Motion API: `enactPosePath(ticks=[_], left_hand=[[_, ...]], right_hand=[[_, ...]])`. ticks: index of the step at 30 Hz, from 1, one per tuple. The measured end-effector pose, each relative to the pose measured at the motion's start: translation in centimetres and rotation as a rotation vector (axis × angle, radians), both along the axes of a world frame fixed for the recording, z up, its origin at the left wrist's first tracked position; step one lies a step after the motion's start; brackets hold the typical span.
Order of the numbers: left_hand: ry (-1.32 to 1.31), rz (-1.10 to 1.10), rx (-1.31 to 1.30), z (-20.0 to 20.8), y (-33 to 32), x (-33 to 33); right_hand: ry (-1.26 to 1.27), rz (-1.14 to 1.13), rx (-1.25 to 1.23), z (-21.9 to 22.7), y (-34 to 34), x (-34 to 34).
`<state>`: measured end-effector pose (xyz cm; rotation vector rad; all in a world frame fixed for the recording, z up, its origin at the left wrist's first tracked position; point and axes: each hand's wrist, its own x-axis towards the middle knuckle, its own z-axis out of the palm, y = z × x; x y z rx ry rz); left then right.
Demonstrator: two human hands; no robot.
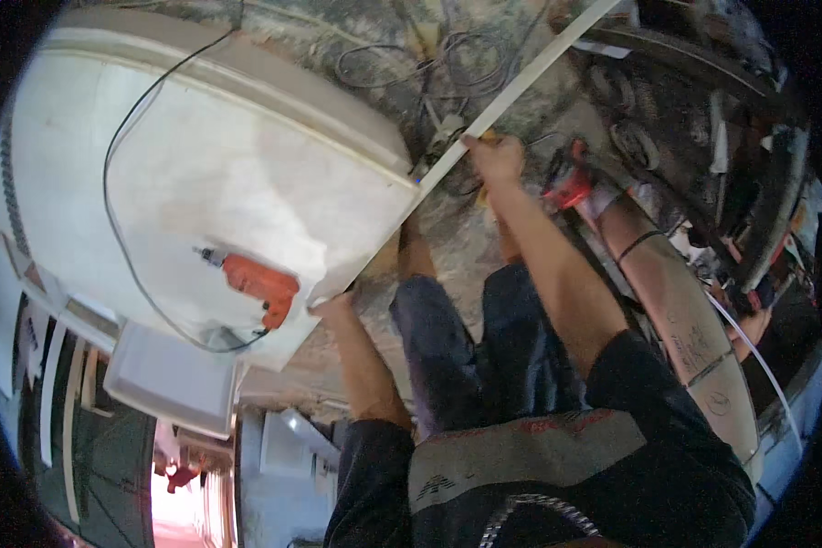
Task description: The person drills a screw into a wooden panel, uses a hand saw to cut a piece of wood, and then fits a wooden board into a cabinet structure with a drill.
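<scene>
A long, narrow pale strip (541, 80) runs slantwise from the upper right down to the near corner of a large white panel (201, 173). My right hand (499, 163) is closed around the strip, a short way beyond that corner. At the panel's right-hand edge, my left hand (334, 309) has its fingers curled over the rim; whether the strip's end is also under them is hidden. On the panel just left of that hand lies an orange power drill (263, 281), its chuck pointing left. A dark cord (106, 173) loops across the panel from the drill.
Coiled cables (374, 66) lie on the dusty floor beyond the strip. To my right are a red tool (571, 183) and a long brown strapped package (671, 292), with cluttered parts behind. A white tray-like piece (173, 376) stands below the panel.
</scene>
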<state>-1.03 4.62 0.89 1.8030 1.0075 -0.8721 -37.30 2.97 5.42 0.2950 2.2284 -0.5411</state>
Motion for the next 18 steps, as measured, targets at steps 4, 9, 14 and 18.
enactPosePath(ticks=[4,9,14,18], left_hand=[[0.057,-0.095,-0.074,-0.1,1.0,5.0],[0.093,-0.280,-0.131,-3.9,-0.1,3.9],[0.067,-0.326,-0.119,-6.3,2.0,3.8],[0.054,-0.376,-0.118,-7.3,3.1,2.9]], right_hand=[[-0.094,0.380,0.208,0.6,-0.1,0.4],[0.059,0.050,-0.083,-3.1,1.7,-0.4],[0.157,0.081,-0.008,-2.7,0.8,0.3],[0.167,0.048,-0.080,-2.7,0.6,-0.7]])
